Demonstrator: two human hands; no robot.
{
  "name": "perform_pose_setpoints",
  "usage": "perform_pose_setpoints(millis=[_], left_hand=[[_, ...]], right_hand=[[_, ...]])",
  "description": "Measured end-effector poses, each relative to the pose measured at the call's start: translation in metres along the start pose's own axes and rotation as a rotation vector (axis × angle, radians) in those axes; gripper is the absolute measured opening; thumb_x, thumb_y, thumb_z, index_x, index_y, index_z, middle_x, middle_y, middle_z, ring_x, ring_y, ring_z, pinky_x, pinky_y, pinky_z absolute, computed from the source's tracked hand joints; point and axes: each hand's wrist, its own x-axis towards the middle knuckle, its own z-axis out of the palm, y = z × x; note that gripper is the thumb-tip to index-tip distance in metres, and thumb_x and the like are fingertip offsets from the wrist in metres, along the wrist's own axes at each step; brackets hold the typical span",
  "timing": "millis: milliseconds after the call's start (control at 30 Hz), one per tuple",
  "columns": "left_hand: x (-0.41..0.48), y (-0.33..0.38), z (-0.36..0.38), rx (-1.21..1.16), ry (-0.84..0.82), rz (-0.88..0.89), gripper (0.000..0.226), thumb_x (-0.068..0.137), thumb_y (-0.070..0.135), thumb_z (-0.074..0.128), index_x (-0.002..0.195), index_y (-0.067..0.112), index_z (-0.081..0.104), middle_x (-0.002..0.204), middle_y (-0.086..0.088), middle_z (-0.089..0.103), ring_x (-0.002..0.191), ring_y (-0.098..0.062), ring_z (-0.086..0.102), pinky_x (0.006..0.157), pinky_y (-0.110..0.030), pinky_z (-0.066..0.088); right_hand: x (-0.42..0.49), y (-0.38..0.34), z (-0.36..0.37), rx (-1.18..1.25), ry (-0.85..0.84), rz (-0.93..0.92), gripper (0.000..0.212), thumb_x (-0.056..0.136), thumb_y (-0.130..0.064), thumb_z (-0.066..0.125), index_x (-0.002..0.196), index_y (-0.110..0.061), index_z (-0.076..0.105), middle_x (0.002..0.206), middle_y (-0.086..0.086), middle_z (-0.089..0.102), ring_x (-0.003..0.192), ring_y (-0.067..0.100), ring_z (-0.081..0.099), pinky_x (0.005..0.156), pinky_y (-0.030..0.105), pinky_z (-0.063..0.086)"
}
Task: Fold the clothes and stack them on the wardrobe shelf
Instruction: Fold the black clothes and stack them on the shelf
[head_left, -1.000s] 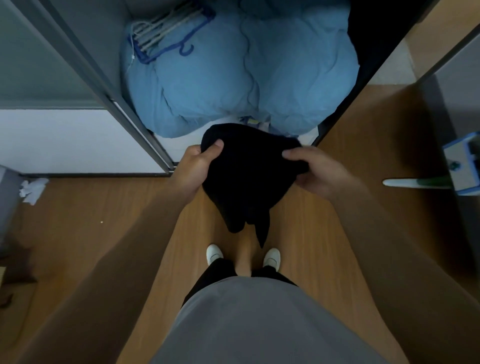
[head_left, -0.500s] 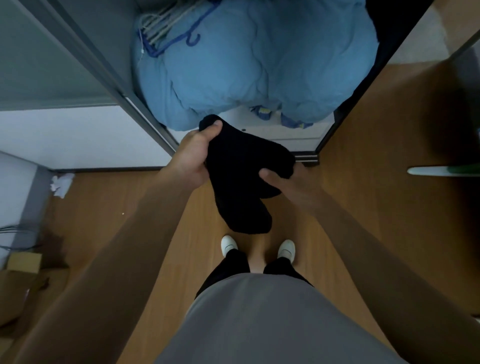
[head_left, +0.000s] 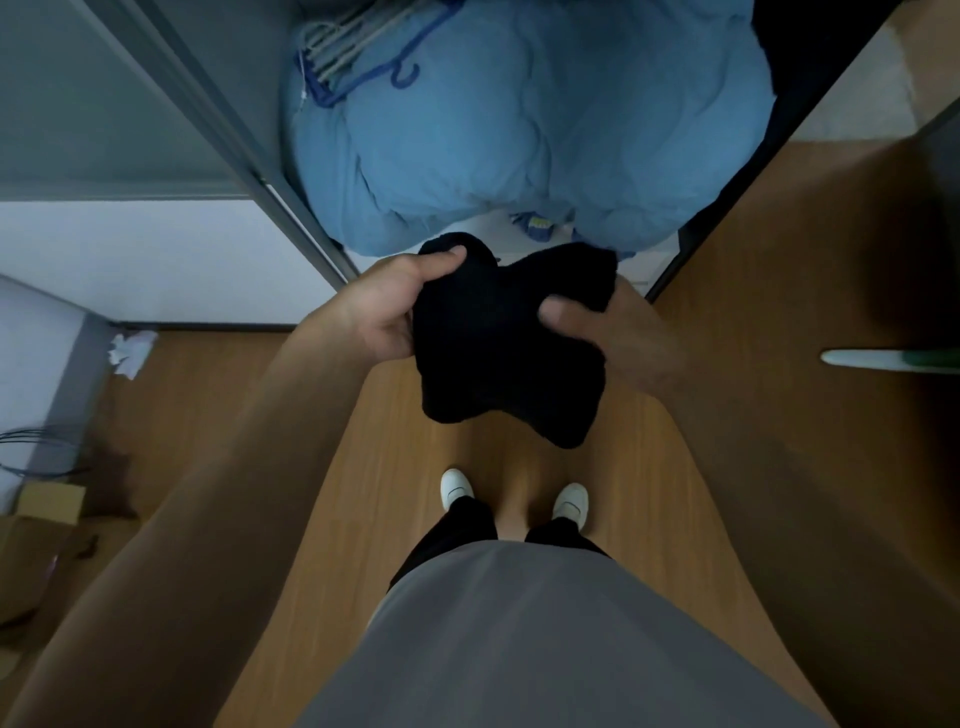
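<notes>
Black garment (head_left: 498, 364) is held bunched in mid-air between both hands, above the wooden floor (head_left: 322, 467) and just in front of the open wardrobe (head_left: 228, 140); it is carried by nothing but the grip. Its upper left edge is pinched by the left hand (head_left: 384, 312), thumb on top; its right edge is gripped by the right hand (head_left: 623, 343), thumb pressed into the cloth, fingers hidden behind it. No neat fold can be made out; two lobes hang loose at the bottom; should either pinch slacken, one side could be dropped and the bundle opened out towards the floor. The wardrobe's lower space is filled by a blue duvet (head_left: 519, 145) with hangers (head_left: 353, 47) on it; a garment set there may be expected to slide off the rounded bulk; no shelf is shown.
</notes>
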Motion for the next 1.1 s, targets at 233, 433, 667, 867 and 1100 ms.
perform_pose_setpoints(millis=[233,433,667,867,1100], left_hand=[[0.014,0.009,-0.014,-0.123,-0.066,0.114,0.047,0.096,0.049,0.056,0.125,0.013,0.063,0.120,-0.009,0.072,0.108,-0.022,0.070,0.078,-0.032,0.060],[0.022,-0.049,-0.049,-0.007,-0.380,0.037,0.075,0.071,0.064,0.075,0.131,0.021,0.059,0.132,0.002,0.066,0.124,-0.014,0.060,0.092,-0.025,0.054],[0.031,-0.064,-0.016,0.085,-0.225,0.145,0.060,0.083,0.035,0.077,0.135,0.012,0.057,0.127,-0.006,0.068,0.119,-0.023,0.064,0.099,-0.031,0.053],[0.033,-0.039,0.000,-0.082,-0.065,0.203,0.033,0.088,0.028,0.072,0.116,0.009,0.069,0.112,-0.010,0.074,0.106,-0.026,0.071,0.084,-0.033,0.058],[0.038,-0.027,-0.022,-0.018,0.069,0.168,0.032,0.093,0.037,0.067,0.112,0.011,0.068,0.102,-0.005,0.077,0.096,-0.020,0.074,0.071,-0.025,0.059]], right_hand=[[0.005,0.012,0.021,0.019,0.062,0.075,0.035,0.088,-0.021,0.073,0.121,-0.029,0.061,0.111,-0.010,0.072,0.107,0.006,0.067,0.091,0.025,0.055],[0.010,-0.013,0.013,0.373,0.212,0.268,0.029,0.090,-0.006,0.069,0.118,-0.005,0.066,0.112,0.012,0.073,0.102,0.024,0.072,0.085,0.037,0.059],[0.016,-0.023,-0.011,0.716,0.274,0.396,0.026,0.096,-0.027,0.061,0.109,-0.007,0.073,0.105,0.010,0.074,0.091,0.022,0.073,0.081,0.034,0.061],[0.004,0.007,-0.003,0.692,0.189,0.256,0.045,0.097,-0.036,0.060,0.134,-0.011,0.058,0.131,0.010,0.066,0.121,0.023,0.064,0.101,0.035,0.050],[-0.001,0.007,-0.008,-0.007,0.331,0.179,0.013,0.098,-0.021,0.062,0.094,-0.015,0.073,0.090,-0.001,0.077,0.086,0.014,0.073,0.073,0.022,0.056]])
